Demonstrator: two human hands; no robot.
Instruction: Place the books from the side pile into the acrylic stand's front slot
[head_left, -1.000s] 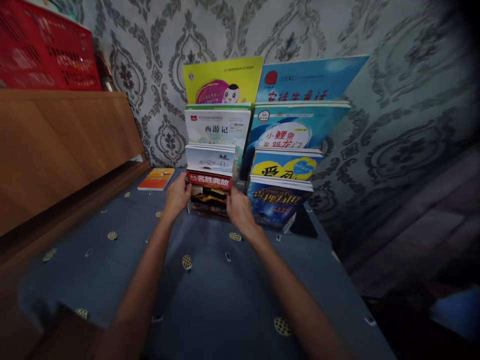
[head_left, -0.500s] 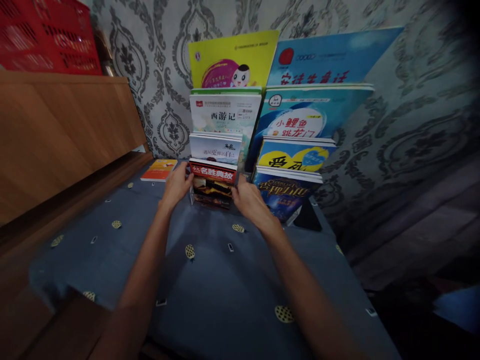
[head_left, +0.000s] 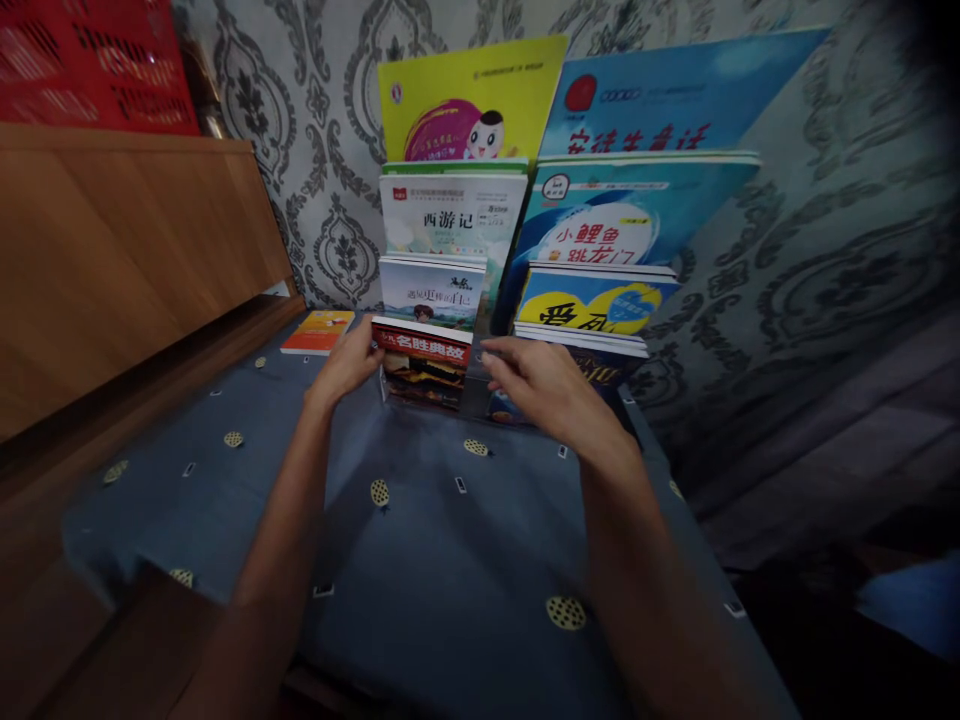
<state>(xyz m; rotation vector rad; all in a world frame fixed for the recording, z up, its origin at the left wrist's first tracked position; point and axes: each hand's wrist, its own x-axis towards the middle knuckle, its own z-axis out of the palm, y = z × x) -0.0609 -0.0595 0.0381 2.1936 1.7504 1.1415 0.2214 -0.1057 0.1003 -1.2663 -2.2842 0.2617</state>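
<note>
My left hand (head_left: pixel 346 365) is at the left edge of a small book with a red and dark cover (head_left: pixel 424 372), its thumb and fingers closed on that edge. The book stands upright at the front of the left column. Off its right side is my right hand (head_left: pixel 551 388), with thumb and forefinger apart and nothing visible between them. That hand covers much of a dark blue book (head_left: pixel 606 368) at the front of the right column. Behind the red book stand a pale blue book (head_left: pixel 435 295), a white book (head_left: pixel 450 215) and a yellow-green book (head_left: pixel 465 90).
Behind the dark blue book rise a yellow-and-blue book (head_left: pixel 592 300), a teal book (head_left: pixel 622 205) and a tall blue book (head_left: pixel 667 95). An orange book (head_left: pixel 315 332) lies flat on the blue tablecloth (head_left: pixel 420 560). A wooden cabinet (head_left: pixel 127 250) bears a red basket (head_left: pixel 90 70) at left.
My right hand has moved off the red book's right edge, rightward in front of the dark blue book. My left hand stays at the red book's left edge. The view has shifted slightly.
</note>
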